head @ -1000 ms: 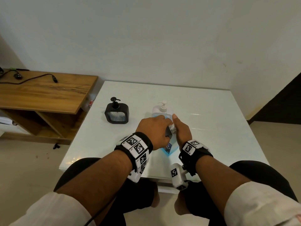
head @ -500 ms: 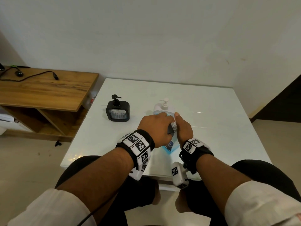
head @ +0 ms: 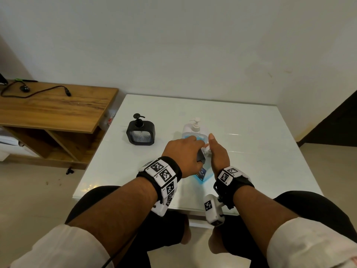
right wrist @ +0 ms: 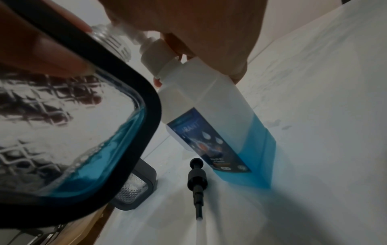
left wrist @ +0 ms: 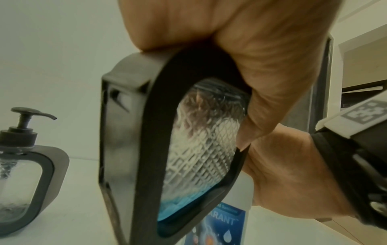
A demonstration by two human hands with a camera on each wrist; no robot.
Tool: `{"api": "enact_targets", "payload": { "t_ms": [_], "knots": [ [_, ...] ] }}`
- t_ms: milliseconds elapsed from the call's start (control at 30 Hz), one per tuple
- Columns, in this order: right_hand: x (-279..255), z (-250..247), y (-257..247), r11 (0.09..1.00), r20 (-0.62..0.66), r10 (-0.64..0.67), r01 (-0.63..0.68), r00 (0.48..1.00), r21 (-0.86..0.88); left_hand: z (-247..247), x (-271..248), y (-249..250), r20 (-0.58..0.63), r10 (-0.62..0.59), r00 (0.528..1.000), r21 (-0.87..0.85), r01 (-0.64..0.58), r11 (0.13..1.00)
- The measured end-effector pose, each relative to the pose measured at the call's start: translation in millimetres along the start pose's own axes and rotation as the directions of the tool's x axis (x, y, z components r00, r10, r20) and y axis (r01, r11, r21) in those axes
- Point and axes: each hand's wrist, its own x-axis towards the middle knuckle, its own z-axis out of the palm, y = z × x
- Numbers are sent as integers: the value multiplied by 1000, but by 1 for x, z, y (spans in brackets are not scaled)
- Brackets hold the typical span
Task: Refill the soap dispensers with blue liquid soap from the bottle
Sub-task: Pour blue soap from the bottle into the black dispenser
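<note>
White glossy table [head: 251,151] fills mid-frame. My right hand [head: 219,155] presses the pump of the soap bottle [right wrist: 226,126], centre frame, my left hand [head: 183,155] grips a black-framed dispenser [left wrist: 188,149] tilted against its spout. Second dispenser [head: 140,133] sits left, removed pump [right wrist: 196,180] lowest.

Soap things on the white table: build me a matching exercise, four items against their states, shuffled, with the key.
Items
1. held dispenser
2. second dispenser
3. loose black pump
4. refill bottle

States
A. lying on the table beside the bottle
B. standing alone, pump fitted
C. right hand holds its top, partly full of blue
D. tilted in the left hand, a little blue soap at the bottom

Pairs: 1-D, 2-B, 3-A, 4-C
</note>
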Motion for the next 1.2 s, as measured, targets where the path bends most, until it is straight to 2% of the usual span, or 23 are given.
{"api": "enact_targets", "payload": {
  "t_ms": [167, 400, 633, 867, 1067, 1200],
  "knots": [
    [-3, -2, -7, 999, 39, 44, -44, 998, 14, -2, 2, 2, -3, -6, 1000, -21, 6, 1000],
    [-1, -1, -9, 1000, -17, 23, -23, 1000, -10, -5, 4, 7, -34, -29, 999, -87, 26, 996],
    [-1, -4, -5, 996, 76, 83, -85, 994, 28, -6, 4, 10, -49, -34, 998, -82, 30, 996],
    [3, -4, -7, 996, -41, 67, -64, 997, 63, -5, 6, 10, -60, -72, 996, -128, 64, 990],
    [0, -6, -6, 989, 90, 119, -126, 989, 75, -7, 5, 11, -43, -53, 998, -105, 48, 993],
    [2, -7, -7, 990, 70, 97, -104, 993, 91, -6, 6, 11, -45, -49, 998, -109, 44, 993]
  ]
}}
